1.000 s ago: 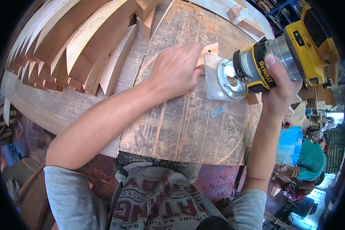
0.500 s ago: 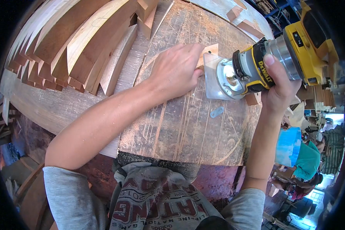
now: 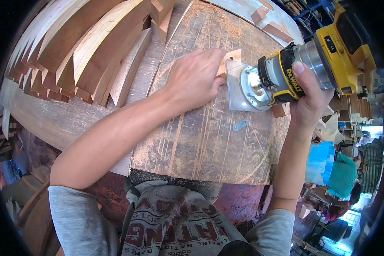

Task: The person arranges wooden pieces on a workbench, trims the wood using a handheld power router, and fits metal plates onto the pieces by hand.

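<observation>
Gripping router (image 3: 298,70) in right hand (image 3: 312,96); fingers closed around body, thumb laid along it. Router on its side, clear base (image 3: 237,96) just beside fingertips of left hand (image 3: 196,77). Left fingers curled shut on piece (image 3: 233,56), whose dark-spotted end shows beyond them; base-to-piece contact unclear. Tab (image 3: 240,125) flat on table (image 3: 200,149), nearer the wearer than either hand's fingers. Boards (image 3: 102,38) stacked left of left fingers, well apart
</observation>
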Demonstrator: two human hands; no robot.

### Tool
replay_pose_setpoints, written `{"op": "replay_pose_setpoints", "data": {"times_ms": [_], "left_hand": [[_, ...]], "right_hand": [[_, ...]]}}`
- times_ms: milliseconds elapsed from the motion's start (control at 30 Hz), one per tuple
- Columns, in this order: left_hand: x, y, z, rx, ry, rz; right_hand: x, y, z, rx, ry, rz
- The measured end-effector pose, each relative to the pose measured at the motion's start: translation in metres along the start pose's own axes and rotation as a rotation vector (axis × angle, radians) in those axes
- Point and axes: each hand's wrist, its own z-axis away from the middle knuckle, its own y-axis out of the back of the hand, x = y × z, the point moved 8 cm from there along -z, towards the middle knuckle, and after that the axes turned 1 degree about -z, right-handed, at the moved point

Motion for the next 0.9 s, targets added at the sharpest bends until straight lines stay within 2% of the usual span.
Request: {"op": "replay_pose_setpoints", "data": {"times_ms": [900], "left_hand": [[-0.0009,-0.0007,-0.0001,-0.028,0.017,0.005]], "right_hand": [[0.0029,0.0003,-0.0026,-0.012,0.0,0.022]]}}
